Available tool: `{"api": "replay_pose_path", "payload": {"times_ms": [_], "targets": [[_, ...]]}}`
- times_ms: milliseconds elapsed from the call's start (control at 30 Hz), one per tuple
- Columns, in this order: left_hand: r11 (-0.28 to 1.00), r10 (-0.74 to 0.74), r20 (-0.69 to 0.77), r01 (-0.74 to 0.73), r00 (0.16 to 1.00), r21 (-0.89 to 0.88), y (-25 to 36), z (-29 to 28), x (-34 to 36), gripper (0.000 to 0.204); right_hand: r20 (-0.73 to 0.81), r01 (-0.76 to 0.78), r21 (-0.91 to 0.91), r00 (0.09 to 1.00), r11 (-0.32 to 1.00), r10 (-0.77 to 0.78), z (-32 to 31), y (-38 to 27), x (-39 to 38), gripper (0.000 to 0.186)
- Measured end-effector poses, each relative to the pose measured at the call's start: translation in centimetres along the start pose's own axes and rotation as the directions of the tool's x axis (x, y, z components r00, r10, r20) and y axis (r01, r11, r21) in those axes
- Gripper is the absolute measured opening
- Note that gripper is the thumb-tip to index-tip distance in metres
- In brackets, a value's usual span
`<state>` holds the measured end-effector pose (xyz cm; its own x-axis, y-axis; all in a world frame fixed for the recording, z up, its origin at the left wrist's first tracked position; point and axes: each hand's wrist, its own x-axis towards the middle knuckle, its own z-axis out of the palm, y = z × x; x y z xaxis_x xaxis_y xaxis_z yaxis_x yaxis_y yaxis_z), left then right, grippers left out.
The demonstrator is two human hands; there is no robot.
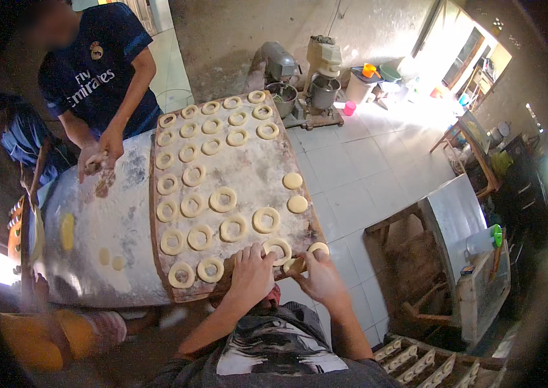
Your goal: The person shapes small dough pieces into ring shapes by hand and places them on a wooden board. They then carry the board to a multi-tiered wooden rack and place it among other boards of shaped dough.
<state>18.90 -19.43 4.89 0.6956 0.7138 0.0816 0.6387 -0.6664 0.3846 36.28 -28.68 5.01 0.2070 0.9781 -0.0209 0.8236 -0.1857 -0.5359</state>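
Observation:
My left hand (252,274) rests on a floured wooden board (241,169) at its near edge. Its fingers lie against the left side of a pale dough ring (286,244). To the right, my right hand (323,279) is closed on a small piece of dough (293,266) at the board's corner. A round of dough (318,247) lies just beyond those fingers, partly hidden by them. Further up the right side are two flat dough rounds, one being this dough disc (297,204). Several dough rings (234,228) stand in rows across the board.
Across the table, a person in a dark blue shirt (102,58) works dough with both hands over a floured metal surface (118,226). Mixers (324,84) stand by the far wall. A wooden rack (416,365) with dough rings is at lower right, near a metal-topped stand (451,207).

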Motion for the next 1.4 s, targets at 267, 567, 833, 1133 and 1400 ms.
{"api": "replay_pose_path", "payload": {"times_ms": [267, 567, 833, 1133, 1400], "targets": [[0.999, 0.034, -0.046, -0.036, 0.998, -0.034, -0.2, 0.2, 0.2, 0.027, 0.155, -0.059, 0.511, 0.988, 0.857, -0.024, -0.3, 1.9, -1.0, 0.031], [0.97, 0.11, -0.093, -0.127, 0.99, -0.207, -3.5, 0.0, 13.0, 0.026, 0.142, -0.243, 0.858, 0.959, 0.451, 0.246, -3.8, 7.0, -1.0, 0.034], [0.948, 0.294, 0.213, -0.257, 0.932, -0.188, -0.5, 0.0, 17.6, 0.03, 0.017, -0.035, 0.119, 0.999, 0.992, 0.033, -2.6, 4.9, 2.5, 0.038], [0.794, 0.073, 0.043, -0.032, 0.996, -0.607, -7.2, -8.8, 12.0, 0.035, 0.429, 0.122, 0.16, 0.885, 0.98, -0.18, -6.5, 1.9, 3.4, 0.026], [0.555, -0.788, -0.184, 0.549, 0.587, -0.625, -23.7, -16.2, -15.7, 0.029, 0.417, 0.109, 0.378, 0.867, 0.919, -0.274, -6.7, -10.4, 12.1, 0.026]]}}
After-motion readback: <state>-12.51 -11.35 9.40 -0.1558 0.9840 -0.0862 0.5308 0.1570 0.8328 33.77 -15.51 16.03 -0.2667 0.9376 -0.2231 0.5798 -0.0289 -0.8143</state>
